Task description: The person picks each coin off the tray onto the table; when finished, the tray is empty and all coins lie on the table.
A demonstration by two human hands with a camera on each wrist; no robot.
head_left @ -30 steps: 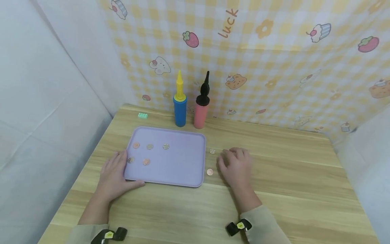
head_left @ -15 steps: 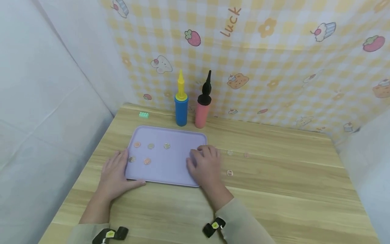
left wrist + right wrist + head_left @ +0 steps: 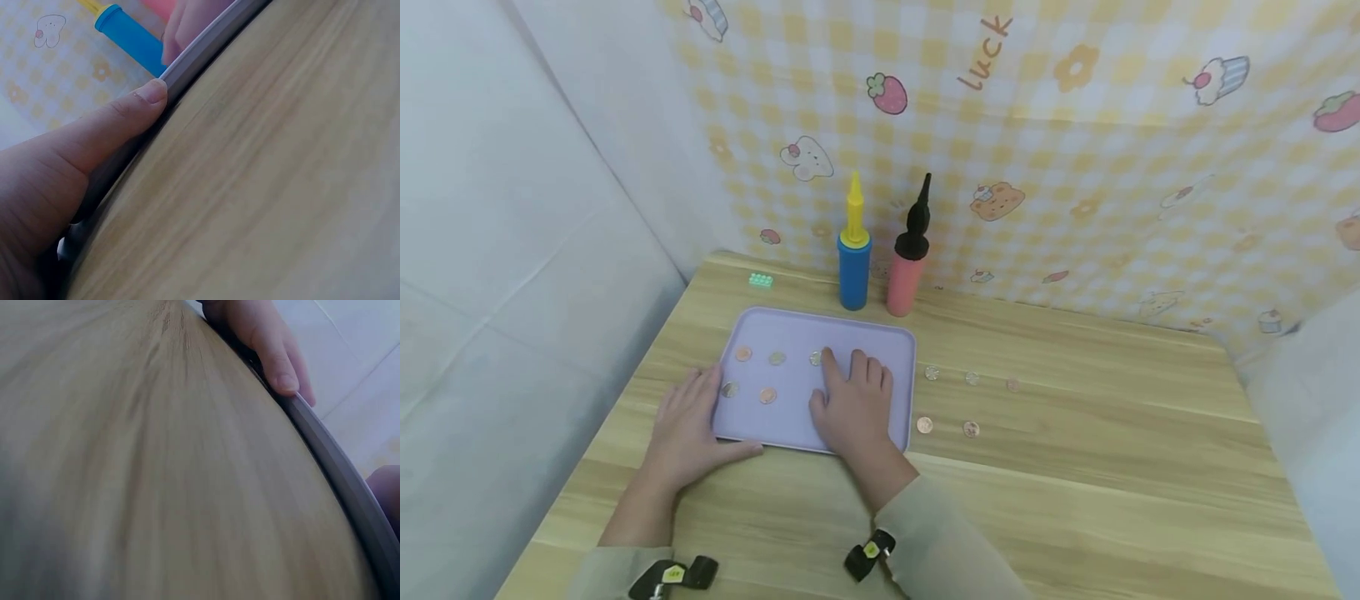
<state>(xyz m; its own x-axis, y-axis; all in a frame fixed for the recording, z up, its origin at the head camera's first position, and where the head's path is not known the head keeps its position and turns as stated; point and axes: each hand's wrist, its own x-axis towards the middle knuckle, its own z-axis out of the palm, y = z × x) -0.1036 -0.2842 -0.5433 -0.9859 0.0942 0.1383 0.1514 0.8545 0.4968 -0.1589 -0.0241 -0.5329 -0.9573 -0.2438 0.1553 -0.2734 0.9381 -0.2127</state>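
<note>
A lilac tray (image 3: 797, 433) lies on the wooden table with several coins in it. My left hand (image 3: 685, 429) rests at its left front corner, the fingers along the left side and the thumb on the front rim. In the left wrist view that thumb (image 3: 150, 94) lies straight against the tray's edge. Over the right half of the tray is my right hand (image 3: 856, 408), index finger stretched out. Its tip reaches a silver coin (image 3: 815, 358), partly covering it. Further left in the tray are a copper coin (image 3: 767, 396) and a silver one (image 3: 777, 358).
Several coins lie on the table right of the tray, among them a copper coin (image 3: 924, 425) and a silver coin (image 3: 972, 378). Behind the tray stand a blue and yellow pump (image 3: 853, 275) and a pink and black one (image 3: 904, 283). A mint-green toy brick (image 3: 761, 280) lies back left.
My right hand has moved left from the table beside the tray onto the tray, its index finger now stretched to a coin. Coins right of the tray are uncovered. My left hand stays put.
</note>
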